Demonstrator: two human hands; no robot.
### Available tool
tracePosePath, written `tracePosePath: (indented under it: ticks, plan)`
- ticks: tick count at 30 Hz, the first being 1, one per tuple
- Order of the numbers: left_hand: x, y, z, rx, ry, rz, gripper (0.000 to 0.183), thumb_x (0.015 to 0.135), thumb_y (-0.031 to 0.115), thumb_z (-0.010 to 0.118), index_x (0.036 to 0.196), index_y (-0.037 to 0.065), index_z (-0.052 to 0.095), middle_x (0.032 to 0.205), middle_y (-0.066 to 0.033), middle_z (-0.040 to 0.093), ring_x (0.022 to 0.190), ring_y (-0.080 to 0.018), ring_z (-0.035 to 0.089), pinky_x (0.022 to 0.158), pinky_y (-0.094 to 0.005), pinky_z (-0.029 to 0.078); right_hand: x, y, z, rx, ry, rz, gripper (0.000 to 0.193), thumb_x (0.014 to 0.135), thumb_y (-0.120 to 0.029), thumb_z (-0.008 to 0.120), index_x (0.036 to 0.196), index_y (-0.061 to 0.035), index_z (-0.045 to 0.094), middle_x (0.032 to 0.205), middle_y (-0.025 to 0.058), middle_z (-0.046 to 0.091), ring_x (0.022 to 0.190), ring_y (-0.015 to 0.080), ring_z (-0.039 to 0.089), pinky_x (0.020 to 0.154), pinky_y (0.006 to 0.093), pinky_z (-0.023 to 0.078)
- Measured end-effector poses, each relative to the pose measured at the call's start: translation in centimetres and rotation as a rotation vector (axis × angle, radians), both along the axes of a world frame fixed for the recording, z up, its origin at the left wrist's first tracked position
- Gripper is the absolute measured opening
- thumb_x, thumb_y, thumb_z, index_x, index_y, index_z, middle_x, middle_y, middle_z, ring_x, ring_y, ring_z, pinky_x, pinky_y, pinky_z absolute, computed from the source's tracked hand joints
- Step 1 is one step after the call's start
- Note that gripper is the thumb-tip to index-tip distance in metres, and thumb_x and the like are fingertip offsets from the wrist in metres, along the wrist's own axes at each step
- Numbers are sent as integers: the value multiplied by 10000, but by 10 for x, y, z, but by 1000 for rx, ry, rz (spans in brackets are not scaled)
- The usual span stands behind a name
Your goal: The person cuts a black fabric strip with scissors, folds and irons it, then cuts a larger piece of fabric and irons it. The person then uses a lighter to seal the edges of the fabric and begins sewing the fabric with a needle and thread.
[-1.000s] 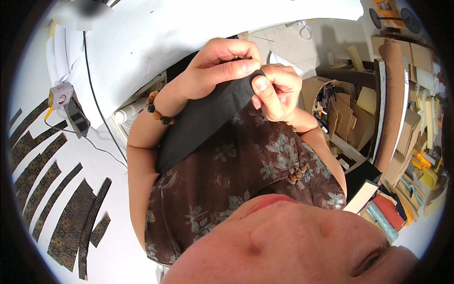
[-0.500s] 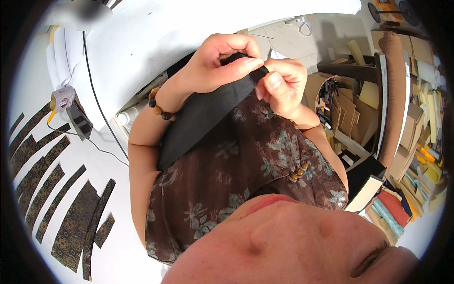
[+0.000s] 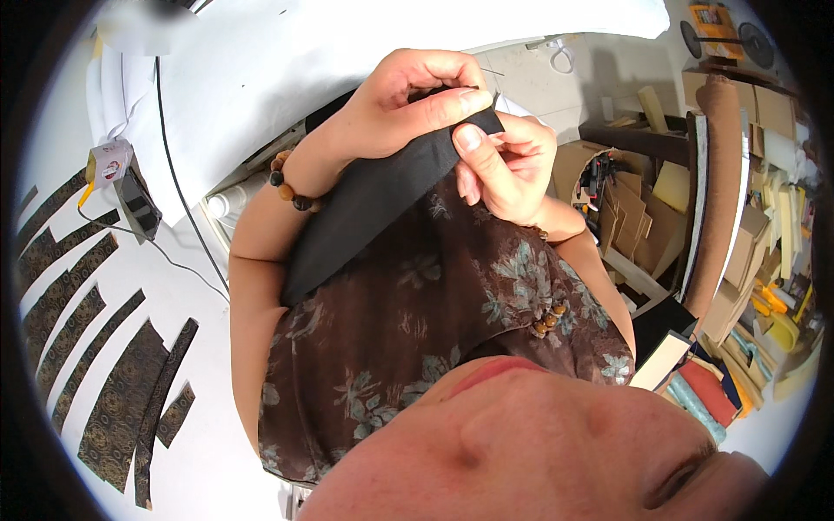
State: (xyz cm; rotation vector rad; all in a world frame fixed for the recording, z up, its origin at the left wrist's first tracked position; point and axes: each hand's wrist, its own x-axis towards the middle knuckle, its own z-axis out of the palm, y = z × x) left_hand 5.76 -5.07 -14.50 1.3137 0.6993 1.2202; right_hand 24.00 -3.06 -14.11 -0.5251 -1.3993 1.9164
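Note:
A piece of black cloth (image 3: 373, 195) hangs diagonally in front of my patterned brown top. My left hand (image 3: 417, 102) pinches its upper edge, thumb laid along the cloth and fingers curled behind it. Close beside it, my right hand (image 3: 514, 169) grips the cloth near its top right end, the thumb pressed on the front face. A short corner of the cloth stands out between the two thumbs. Whether a needle or other small thing is between the fingers cannot be made out.
A white-covered table (image 3: 261, 78) lies ahead. Dark patterned fabric strips (image 3: 130, 399) lie on a white surface at left, near a black cable (image 3: 169, 148) and a small dark device (image 3: 139, 204). Cardboard pieces (image 3: 630, 204) and a brown fabric roll (image 3: 714, 191) stand at right.
My right thumb has moved onto the front of the cloth, and more of its top corner shows between the hands. Both hands have shifted slightly; the left keeps its pinch.

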Motion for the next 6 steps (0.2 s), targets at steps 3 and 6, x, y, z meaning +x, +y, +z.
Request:
tracePosePath:
  ticks: [3, 6]
  plan:
    - [0, -2, 1, -36, -36, -1, 233, 1015, 182, 526, 875, 0, 558, 803, -20, 518, 761, -100, 467, 697, -253, 376, 1, 2, 0, 82, -6, 5, 302, 980, -67, 664, 689, -10, 606, 543, 34, 611, 423, 57, 541, 394, 210, 407]
    - [0, -5, -1, -75, -58, 7, 252, 1020, 211, 536, 887, -1, 562, 811, -21, 520, 774, -103, 471, 715, -253, 378, 0, 5, 0, 187, 2, 6, 297, 981, -72, 664, 697, -7, 610, 542, 39, 614, 426, 64, 550, 395, 211, 411]
